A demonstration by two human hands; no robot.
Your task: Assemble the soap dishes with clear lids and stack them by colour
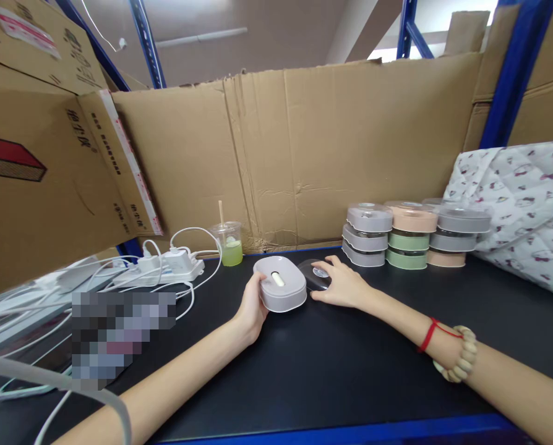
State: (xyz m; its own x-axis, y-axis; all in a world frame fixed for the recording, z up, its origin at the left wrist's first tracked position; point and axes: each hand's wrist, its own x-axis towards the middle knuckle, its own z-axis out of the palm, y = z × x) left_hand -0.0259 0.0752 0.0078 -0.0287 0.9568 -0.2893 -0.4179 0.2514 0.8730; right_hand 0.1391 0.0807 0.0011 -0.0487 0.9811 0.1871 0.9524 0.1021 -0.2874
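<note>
My left hand (252, 303) is closed around the left side of a grey oval plastic box (283, 290), tilted so its top faces me. A small whitish strip lies in a slot in the middle of that top. Just right of the box, my right hand (344, 284) grips a clear lid (314, 275) with a round pale label, thumb at the near edge and fingers over the far edge. The lid is low over the black table, close beside the box; whether they touch I cannot tell. A red cord and a beaded bracelet circle my right wrist.
Stacked lidded boxes (409, 238) in grey, green and peach stand at the back right, beside a patterned white quilted cloth (522, 210). A cup of green drink (232, 247) stands at the back. White cables and a power strip (165, 272) crowd the left. Cardboard (313, 142) walls the rear.
</note>
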